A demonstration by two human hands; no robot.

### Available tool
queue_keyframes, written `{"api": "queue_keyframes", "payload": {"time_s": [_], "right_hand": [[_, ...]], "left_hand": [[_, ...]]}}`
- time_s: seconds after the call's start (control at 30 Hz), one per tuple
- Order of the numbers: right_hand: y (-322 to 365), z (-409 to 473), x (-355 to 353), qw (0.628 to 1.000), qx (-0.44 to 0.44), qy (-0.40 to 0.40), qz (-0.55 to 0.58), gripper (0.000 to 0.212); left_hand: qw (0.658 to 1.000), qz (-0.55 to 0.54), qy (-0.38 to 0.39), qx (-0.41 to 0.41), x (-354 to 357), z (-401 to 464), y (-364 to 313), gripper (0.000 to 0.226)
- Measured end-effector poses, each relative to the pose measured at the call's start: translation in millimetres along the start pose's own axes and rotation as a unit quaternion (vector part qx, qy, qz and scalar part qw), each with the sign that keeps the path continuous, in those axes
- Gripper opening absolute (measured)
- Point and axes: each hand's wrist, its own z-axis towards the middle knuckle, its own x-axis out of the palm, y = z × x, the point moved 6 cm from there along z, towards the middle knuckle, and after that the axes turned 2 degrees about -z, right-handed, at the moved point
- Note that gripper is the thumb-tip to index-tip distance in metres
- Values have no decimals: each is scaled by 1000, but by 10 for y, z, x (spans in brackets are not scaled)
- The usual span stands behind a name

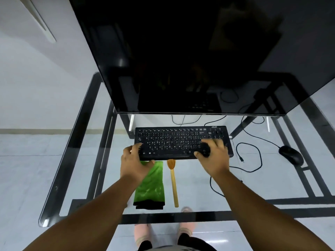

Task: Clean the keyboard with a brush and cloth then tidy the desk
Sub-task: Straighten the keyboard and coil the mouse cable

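Observation:
A black keyboard [177,142] lies on the glass desk [72,160] below the monitor. My left hand [134,162] grips the keyboard's near left corner, thumb on the keys. My right hand [213,156] grips the near right part, fingers curled over the keys and thumb at the front edge. Just in front of the keyboard lie a green cloth [152,185] with a black hem, partly under my left wrist, and a wooden brush [173,180], bristles pointing at the keyboard.
A large dark monitor [190,60] leans over the back of the desk. A black mouse [291,154] sits at the right, its cable [253,154] looping beside the keyboard. My feet show through the glass near the front edge.

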Motion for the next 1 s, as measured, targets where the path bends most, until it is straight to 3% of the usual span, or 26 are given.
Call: {"api": "queue_keyframes", "payload": {"time_s": [0.17,0.37,1.0], "right_hand": [[-220,336,-137,991,-8,95,-95,94],[-500,425,-100,976,-12,165,-138,118],[-419,813,-228,994,-31,78,-64,101]], "left_hand": [[999,24,42,-14,156,193,-145,95],[995,75,52,-41,236,264,-143,102],[998,62,-4,-14,86,636,-396,81]]}}
